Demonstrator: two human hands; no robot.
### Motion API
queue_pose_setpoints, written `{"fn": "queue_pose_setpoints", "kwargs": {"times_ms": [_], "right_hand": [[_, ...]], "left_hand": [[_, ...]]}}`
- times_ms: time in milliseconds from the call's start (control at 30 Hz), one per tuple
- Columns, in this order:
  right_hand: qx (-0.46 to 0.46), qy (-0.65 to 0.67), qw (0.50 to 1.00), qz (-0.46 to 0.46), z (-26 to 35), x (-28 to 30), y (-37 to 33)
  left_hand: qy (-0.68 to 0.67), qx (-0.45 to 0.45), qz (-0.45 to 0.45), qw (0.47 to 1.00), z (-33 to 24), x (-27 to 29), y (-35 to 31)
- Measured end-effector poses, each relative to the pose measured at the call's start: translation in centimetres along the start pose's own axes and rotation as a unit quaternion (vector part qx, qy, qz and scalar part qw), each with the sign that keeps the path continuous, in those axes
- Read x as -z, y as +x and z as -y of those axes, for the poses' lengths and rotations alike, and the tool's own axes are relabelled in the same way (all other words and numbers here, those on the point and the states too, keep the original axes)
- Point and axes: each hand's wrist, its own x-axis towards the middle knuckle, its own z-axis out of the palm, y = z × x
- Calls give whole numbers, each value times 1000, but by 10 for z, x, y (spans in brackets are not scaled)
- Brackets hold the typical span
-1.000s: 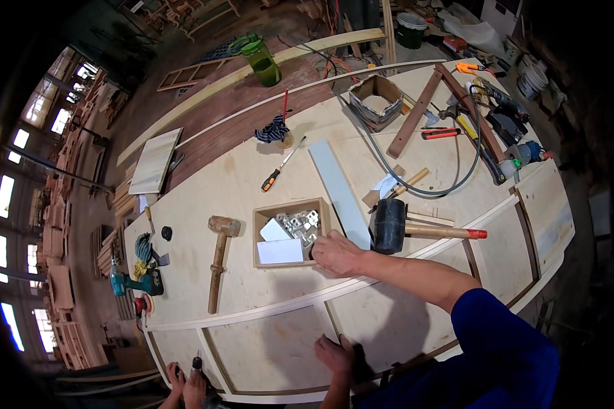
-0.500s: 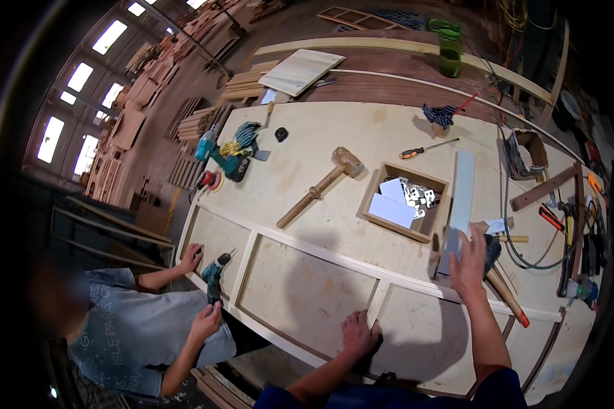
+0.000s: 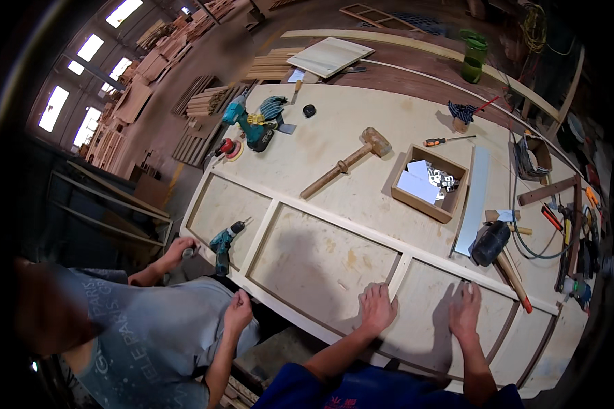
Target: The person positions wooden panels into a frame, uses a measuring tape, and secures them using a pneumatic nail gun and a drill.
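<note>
Two hands flat on framed plywood panel [image 3: 334,252] at near worktop edge: left hand [image 3: 377,307] released, palm down beside short divider strip [image 3: 400,274]; right hand [image 3: 465,310] released, fingertips by long rail [image 3: 361,228]. Frame strips look laid, judged mostly fitted; fixing prob. left. Co-worker's hand near teal drill [image 3: 222,243] at left corner. Mallet [image 3: 344,163], wooden box [image 3: 430,183] mid-worktop. Workshop w/ stacked timber behind.
</note>
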Motion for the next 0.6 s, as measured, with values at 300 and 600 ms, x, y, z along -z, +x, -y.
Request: {"fn": "queue_pose_setpoints", "kwargs": {"times_ms": [300, 600], "right_hand": [[-30, 22, 991, 128, 75, -49, -110], [-76, -83, 965, 236, 125, -40, -182]], "left_hand": [[-56, -45, 45, 996, 29, 6, -5], [56, -134, 281, 949, 90, 44, -81]]}}
